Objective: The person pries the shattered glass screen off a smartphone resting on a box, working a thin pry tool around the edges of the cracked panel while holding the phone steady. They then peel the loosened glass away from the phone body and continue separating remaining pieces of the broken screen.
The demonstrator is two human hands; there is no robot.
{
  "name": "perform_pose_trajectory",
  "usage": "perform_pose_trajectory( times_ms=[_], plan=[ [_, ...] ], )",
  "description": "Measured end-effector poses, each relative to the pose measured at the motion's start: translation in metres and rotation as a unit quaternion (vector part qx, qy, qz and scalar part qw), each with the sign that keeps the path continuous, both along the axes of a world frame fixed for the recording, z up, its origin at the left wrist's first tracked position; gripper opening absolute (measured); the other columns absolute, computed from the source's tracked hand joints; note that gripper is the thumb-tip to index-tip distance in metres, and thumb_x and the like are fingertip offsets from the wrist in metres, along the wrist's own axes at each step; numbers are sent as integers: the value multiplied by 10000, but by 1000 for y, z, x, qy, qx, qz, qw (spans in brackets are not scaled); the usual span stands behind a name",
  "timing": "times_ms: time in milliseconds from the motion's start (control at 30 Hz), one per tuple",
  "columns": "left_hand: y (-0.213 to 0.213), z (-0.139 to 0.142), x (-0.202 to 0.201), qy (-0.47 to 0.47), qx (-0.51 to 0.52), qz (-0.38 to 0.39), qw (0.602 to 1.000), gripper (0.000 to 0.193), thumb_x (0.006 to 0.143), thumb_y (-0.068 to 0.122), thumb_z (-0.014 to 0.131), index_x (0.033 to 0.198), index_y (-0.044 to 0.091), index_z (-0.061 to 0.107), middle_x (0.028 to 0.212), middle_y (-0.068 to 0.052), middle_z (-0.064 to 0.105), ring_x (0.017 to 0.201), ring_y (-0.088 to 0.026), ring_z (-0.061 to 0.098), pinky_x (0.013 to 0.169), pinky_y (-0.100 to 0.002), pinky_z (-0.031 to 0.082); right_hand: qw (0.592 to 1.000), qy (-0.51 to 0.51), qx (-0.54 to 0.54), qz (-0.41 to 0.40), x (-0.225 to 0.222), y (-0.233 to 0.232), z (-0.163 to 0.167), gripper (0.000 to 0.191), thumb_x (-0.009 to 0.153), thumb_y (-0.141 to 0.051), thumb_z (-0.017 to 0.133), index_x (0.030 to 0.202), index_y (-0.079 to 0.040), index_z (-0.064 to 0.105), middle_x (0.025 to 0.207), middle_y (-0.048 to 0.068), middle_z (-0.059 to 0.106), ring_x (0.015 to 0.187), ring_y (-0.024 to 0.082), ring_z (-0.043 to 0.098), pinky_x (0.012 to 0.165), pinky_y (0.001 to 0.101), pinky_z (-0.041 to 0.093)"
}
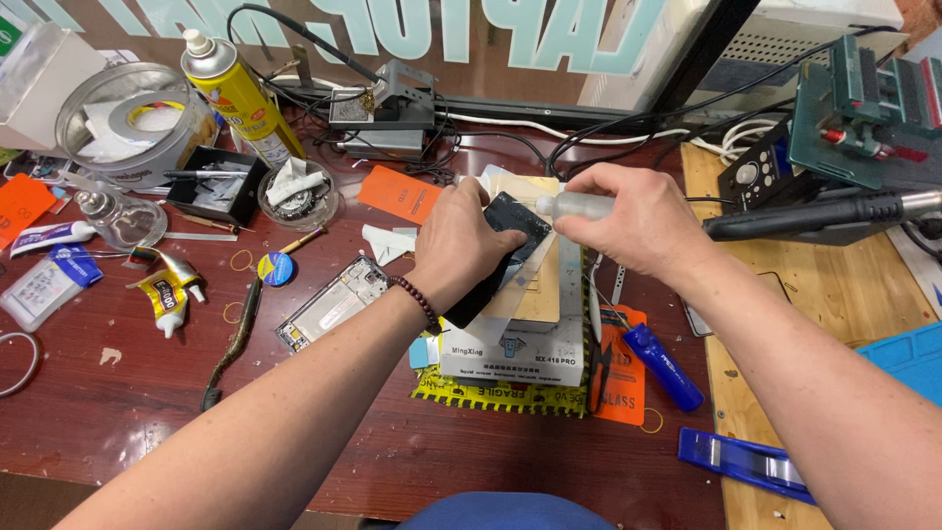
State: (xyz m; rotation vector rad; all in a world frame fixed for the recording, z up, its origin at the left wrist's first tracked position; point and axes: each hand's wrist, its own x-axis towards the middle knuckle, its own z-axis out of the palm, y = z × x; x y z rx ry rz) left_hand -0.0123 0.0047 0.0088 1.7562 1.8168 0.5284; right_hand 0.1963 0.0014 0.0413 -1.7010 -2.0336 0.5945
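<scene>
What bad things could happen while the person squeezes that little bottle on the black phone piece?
1. The right hand tips a small clear bottle over the black phone part, so too much liquid might run onto the white box underneath.
2. The left hand holds that part tilted at the box's edge; it might slip off.
3. The desk is crowded: an elbow could knock the blue screwdriver or yellow spray can.

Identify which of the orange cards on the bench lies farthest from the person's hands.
The orange card at the bench's far left edge, beside the white tube; the others lie near the hands, by the white heating block.
</scene>
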Motion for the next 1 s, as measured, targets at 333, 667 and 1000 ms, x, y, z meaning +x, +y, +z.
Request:
perform_pose_trajectory(
  times_ms=[333,667,1000],
  plan=[
    [-3,0,1,-6,15,4,1000,641,661,358,922,1131,54,610,1145,-132,628,1056,-324,657,856,-457,539,999,-40,20,-1,-15,8,-1,385,719,-335,828,1046,-136,785,916,134,770,864,288,750,801,403,577],
    [0,-1,3,-2,11,2,1000,642,661,358,923,1132,60,603,1145,-129,629,1064,-323,654,863,-453,538,1000,-19,25,1,-14,6,-2,380,729,-334,813,1047,-127,781,918,133,771,849,282,756,789,400,583],
    [-1,1,2,-3,10,-2,1000,644,668,359,917,1140,54,604,1148,-133,629,1063,-323,655,864,-453,539,1000,-19,9,-1,-10,1,1,388,725,-335,819,1047,-119,789,924,127,778,857,266,762,800,391,580]
  ],
)
